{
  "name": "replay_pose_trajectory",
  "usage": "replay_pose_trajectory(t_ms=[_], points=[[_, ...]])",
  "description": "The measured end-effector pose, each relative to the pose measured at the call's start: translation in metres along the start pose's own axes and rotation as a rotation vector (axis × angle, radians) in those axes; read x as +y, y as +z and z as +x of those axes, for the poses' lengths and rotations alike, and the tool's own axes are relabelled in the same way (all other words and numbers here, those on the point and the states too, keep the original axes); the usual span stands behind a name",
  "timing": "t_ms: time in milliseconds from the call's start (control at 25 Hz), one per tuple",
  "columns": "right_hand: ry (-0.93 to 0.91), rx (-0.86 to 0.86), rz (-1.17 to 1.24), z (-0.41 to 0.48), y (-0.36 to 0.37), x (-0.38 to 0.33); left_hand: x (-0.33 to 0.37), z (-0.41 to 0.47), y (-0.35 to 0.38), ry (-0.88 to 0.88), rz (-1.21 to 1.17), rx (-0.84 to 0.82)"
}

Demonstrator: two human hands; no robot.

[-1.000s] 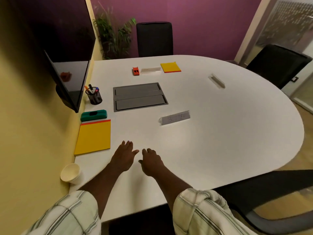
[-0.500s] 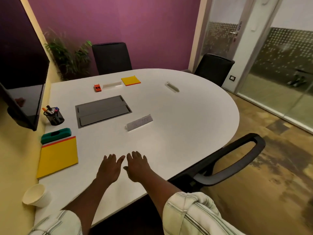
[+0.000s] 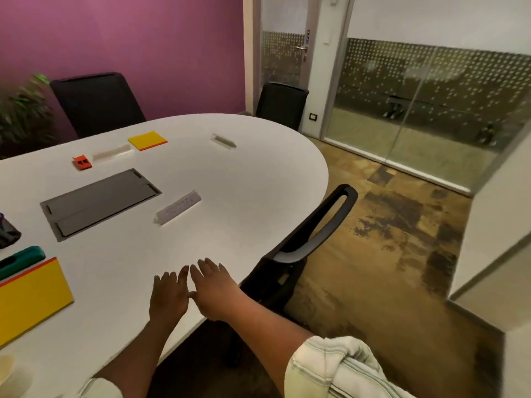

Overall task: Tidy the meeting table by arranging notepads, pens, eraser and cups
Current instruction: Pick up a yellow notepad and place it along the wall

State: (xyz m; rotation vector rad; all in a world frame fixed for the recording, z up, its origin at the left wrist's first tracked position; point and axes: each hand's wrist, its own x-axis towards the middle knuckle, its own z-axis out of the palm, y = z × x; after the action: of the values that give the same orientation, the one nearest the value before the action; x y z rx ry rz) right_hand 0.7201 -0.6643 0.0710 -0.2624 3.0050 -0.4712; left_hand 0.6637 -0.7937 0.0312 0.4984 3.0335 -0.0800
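Two bare hands are shown laid flat, palms down, on the near edge of the white counter (image 3: 244, 196). The left hand (image 3: 168, 297) and the right hand (image 3: 214, 291) are set side by side, just touching at the thumbs. The fingers (image 3: 207, 267) of both hands are spread apart and extended, and nothing is held by either. A rolled striped sleeve (image 3: 336, 366) is seen on the right forearm.

The task's things are seen well apart from the hands. A large yellow notepad (image 3: 28, 300) with an orange binding edge is placed at the left of the counter, cut off by the picture's edge. A green eraser (image 3: 23, 259) is laid just beyond it, along its far edge. A dark pen holder (image 3: 7, 232) is partly seen at the left margin, further back. A pale paper cup (image 3: 11, 377) is partly visible and blurred at the lower left corner. A small yellow notepad (image 3: 147, 140) is placed at the far side of the counter, with a clear name stand (image 3: 112, 153) and a small orange object (image 3: 82, 162) to its left.

A grey recessed cable panel (image 3: 100, 202) is set into the middle of the counter, and a name stand (image 3: 178, 207) is stood just to its right. Another name stand (image 3: 223, 140) is seen towards the far right edge. A black chair (image 3: 313, 239) is drawn up beside the right hand; two further black chairs (image 3: 97, 103) are placed at the far end. A potted plant (image 3: 23, 119) is seen against the purple wall.
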Motion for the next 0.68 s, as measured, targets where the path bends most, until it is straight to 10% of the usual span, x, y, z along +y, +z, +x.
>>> replay_pose_trajectory(t_ms=[680], points=[[0.251,-0.118,0.067,-0.169,-0.016,0.18,0.236,-0.077,0.015,-0.043,-0.63,-0.086]])
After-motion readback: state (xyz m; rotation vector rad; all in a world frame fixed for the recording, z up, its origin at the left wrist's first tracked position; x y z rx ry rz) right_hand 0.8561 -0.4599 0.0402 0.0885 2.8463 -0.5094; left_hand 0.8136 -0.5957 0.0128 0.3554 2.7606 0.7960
